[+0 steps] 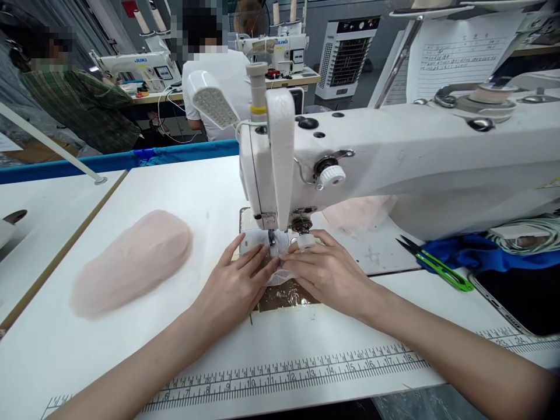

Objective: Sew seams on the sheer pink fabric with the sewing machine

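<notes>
A small piece of sheer whitish fabric lies under the presser foot of a white sewing machine. From the left, my left hand holds the fabric's edge, its thumb and fingertips close to the needle area. Opposite it, my right hand grips the same fabric with bent fingers, just below the machine head. The fingertips of both hands nearly meet in front of the foot. Parts of the fabric are hidden beneath the fingers.
Sheer pink fabric pieces lie left and behind the needle. To the right are green-handled thread snips, a blue cloth and a phone-like device. A printed ruler runs along the table front. Two people sit beyond.
</notes>
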`<state>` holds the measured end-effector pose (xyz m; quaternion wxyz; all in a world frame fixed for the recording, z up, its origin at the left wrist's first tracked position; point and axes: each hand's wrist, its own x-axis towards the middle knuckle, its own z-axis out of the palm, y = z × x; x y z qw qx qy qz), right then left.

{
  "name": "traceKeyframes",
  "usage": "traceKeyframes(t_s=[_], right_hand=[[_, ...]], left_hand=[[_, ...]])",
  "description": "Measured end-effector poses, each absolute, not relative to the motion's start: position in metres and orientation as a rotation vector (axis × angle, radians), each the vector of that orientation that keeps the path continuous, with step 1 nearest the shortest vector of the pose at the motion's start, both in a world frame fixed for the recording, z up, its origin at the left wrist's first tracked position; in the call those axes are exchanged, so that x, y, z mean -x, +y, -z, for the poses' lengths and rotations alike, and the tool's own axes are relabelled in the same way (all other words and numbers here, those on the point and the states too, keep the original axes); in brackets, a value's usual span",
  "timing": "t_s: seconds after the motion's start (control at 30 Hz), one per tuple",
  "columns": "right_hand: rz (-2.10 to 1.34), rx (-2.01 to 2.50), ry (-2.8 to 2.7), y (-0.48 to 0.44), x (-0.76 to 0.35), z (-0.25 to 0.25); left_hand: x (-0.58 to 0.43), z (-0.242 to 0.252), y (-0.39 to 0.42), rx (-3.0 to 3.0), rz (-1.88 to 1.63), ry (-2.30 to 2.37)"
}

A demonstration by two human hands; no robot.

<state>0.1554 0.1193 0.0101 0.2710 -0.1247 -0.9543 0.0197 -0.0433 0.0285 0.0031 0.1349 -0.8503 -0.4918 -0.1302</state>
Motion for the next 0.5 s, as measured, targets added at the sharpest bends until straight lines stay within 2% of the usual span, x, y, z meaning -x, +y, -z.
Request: traceKeyframes(t_s=[0.5], right_hand=[[0.065, 0.385, -2.522, 0.1227, -0.1496, -0.0051]], left_hand=[[0.0501, -0.0044, 0.0384, 2.470, 0.489, -1.530]])
